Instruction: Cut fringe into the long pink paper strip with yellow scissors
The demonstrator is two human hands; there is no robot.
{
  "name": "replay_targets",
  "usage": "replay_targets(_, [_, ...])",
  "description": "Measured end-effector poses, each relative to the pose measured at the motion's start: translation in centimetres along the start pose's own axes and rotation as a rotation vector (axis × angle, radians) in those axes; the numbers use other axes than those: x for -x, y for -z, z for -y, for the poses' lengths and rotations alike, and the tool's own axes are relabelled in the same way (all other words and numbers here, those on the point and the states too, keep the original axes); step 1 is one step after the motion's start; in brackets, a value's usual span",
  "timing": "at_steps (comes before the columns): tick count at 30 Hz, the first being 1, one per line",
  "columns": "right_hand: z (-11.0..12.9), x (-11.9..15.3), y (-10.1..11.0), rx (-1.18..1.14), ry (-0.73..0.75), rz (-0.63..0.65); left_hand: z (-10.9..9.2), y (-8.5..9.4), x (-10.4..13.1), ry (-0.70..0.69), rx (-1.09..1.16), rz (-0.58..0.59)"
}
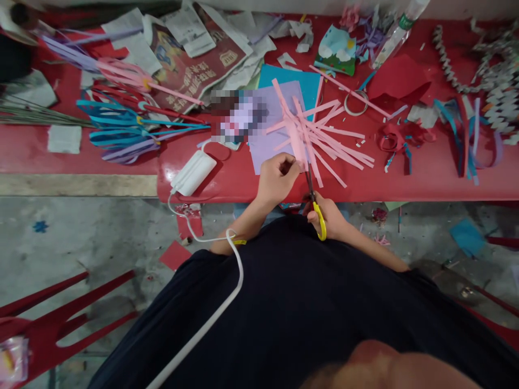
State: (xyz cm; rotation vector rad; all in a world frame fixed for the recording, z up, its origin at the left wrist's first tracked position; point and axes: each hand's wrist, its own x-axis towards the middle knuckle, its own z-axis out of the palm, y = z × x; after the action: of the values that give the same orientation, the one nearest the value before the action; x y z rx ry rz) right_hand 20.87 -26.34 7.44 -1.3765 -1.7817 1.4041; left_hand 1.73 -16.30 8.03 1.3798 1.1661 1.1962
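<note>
My left hand pinches the near end of a pink paper strip between thumb and fingertips. In my right hand are scissors with yellow handles, their dark blades pointing away from me at the near edge of that strip. Whether the blades are apart is too small to tell. A loose pile of cut pink strips fans out just beyond both hands. Under it lie a purple sheet and a blue sheet.
Paper-strip bundles in blue and pink lie at left. A white power bank trails a cable over my left forearm. Beyond are newspaper, a tape roll, red paper and a plastic bottle.
</note>
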Motion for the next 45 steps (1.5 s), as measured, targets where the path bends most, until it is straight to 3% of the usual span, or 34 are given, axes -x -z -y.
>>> replay_targets(14, [0.1, 0.1, -0.2, -0.011, -0.052, -0.027, -0.3, -0.6, 1.5, 0.094, 0.019, 0.126])
replay_targets(26, [0.0, 0.1, -0.5, -0.046, -0.118, -0.032, 0.7, -0.7, 1.4, 0.150, 0.115, 0.116])
replay_targets(35, [-0.5, 0.0, -0.6, -0.085, -0.135, -0.043, 1.0, -0.7, 0.8, 0.237, 0.170, 0.113])
replay_targets(45, [-1.1, 0.0, -0.9, -0.171, -0.131, -0.003, 2.2, 0.4, -1.7, 0.141, 0.174, 0.093])
